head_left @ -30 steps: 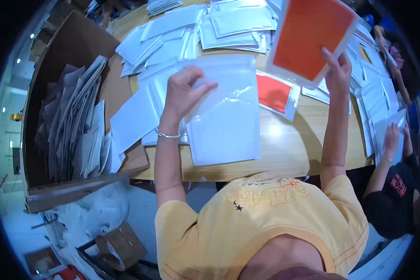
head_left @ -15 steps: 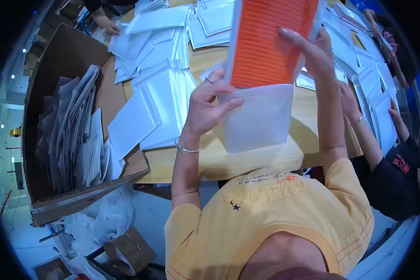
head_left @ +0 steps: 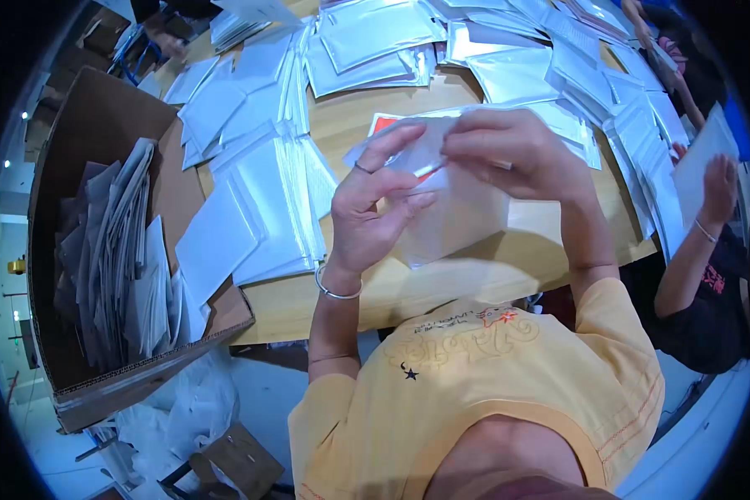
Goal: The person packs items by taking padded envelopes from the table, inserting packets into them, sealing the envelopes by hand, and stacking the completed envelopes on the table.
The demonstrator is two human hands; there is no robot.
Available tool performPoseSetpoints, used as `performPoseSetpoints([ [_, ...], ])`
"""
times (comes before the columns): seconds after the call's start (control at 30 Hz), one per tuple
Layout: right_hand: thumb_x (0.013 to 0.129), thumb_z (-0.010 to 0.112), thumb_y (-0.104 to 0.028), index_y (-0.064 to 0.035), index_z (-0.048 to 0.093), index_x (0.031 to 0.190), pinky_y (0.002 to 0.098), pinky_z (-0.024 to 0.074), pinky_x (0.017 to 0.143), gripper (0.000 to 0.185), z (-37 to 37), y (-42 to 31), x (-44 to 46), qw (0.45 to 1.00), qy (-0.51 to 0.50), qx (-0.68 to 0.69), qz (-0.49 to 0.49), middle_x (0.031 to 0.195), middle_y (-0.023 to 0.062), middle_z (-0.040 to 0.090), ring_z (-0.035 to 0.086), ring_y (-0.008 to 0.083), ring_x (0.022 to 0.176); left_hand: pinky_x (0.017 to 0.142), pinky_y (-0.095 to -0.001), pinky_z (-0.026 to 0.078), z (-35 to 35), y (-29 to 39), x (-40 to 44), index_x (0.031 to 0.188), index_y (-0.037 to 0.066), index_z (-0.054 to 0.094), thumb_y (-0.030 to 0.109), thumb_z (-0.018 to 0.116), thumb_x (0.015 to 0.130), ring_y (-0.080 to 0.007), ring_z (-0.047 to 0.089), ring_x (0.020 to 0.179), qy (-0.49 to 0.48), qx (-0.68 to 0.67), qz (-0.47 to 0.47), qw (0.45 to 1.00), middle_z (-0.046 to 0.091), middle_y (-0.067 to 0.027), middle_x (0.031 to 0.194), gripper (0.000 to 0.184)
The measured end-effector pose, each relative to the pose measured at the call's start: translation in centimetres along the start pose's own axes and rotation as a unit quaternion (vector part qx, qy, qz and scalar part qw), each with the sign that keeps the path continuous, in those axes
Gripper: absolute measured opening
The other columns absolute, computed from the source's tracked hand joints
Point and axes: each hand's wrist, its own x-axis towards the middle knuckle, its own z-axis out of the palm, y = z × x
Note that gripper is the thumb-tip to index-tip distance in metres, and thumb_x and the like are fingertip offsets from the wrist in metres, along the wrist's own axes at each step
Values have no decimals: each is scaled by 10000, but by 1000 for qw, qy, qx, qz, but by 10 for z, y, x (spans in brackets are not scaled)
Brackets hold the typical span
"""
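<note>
A translucent white pouch (head_left: 458, 221) hangs just above the wooden table between my hands. My left hand (head_left: 373, 204) pinches its left upper edge between thumb and fingers; a ring and a bangle show on that side. At its upper edge, my right hand (head_left: 517, 154) has its fingertips drawn together on the plastic. Just beyond the pouch, a small orange corner (head_left: 383, 123) shows with a pale border; the rest of it is hidden behind my hands and the pouch. Another sliver of orange shows beside my left fingertips.
To the left stands a cardboard box (head_left: 108, 108) holding many grey and white envelopes (head_left: 117, 250). Piles of white pouches (head_left: 275, 200) cover the table's left and far sides. On the right, a co-worker's hand (head_left: 719, 187) is by a white pouch (head_left: 698, 171); more people sit around.
The orange ridged sheet, upright in my right hand before, is now mostly out of sight. My right hand has come down and left to the pouch's upper edge. The co-worker at right has raised a pouch.
</note>
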Motion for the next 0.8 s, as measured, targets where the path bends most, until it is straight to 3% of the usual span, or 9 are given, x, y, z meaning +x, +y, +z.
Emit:
performPoseSetpoints([
  [0.2, 774, 645, -39, 21, 626, 899, 291, 389, 516, 140, 12, -7, -21, 985, -120, 65, 105, 825, 91, 594, 480, 203, 563, 719, -230, 487, 5, 2, -14, 860, 45, 630, -29, 719, 686, -160, 576, 960, 22, 37, 41, 998, 543, -174, 1244, 209],
  [0.37, 761, 667, -66, 18, 620, 874, 302, 387, 517, 149, 11, -5, -17, 971, -181, 137, 68, 810, 79, 590, 479, 201, 561, 721, -210, 490, 21, 17, -17, 913, 13, 630, -35, 714, 691, -138, 574, 981, 168, 64, -39, 983, 604, -149, 1150, 243],
  [0.47, 766, 661, -93, 4, 598, 832, 296, 385, 519, 133, 21, -11, -15, 983, -133, 51, 115, 803, 74, 584, 478, 206, 566, 641, -206, 486, 10, -11, -35, 888, 11, 632, -12, 737, 680, -119, 595, 810, 161, -163, -274, 934, 656, -112, 1005, 234],
  [0.53, 770, 657, -111, -6, 583, 805, 292, 383, 520, 133, 32, -15, -11, 985, -98, -3, 145, 798, 70, 580, 477, 209, 570, 615, -205, 484, 7, -22, -42, 879, 10, 633, -5, 744, 677, -113, 602, 754, 160, -234, -347, 894, 674, -100, 957, 232],
  [0.6, 772, 655, -120, -11, 575, 791, 289, 382, 521, 137, 43, -17, 1, 984, -79, -26, 160, 795, 68, 578, 477, 211, 572, 604, -204, 479, 9, -30, -46, 885, -6, 637, -5, 739, 684, -103, 589, 699, 145, -165, -294, 930, 673, -72, 863, 225],
  [0.67, 772, 638, -103, -39, 538, 789, 299, 379, 514, 120, 57, -20, 19, 987, -13, -121, 108, 765, 66, 557, 468, 207, 568, 594, -203, 474, 12, -31, -51, 891, -21, 642, -6, 734, 692, -92, 576, 645, 120, -99, -246, 957, 673, -44, 770, 220],
  [0.8, 765, 629, -91, -64, 496, 790, 315, 378, 511, 139, 82, -17, 32, 988, -27, -136, 63, 732, 68, 531, 461, 208, 563, 583, -202, 470, 12, -14, -52, 910, -35, 648, -13, 704, 715, -89, 575, 646, 103, -13, -296, 949, 668, -51, 763, 204],
])
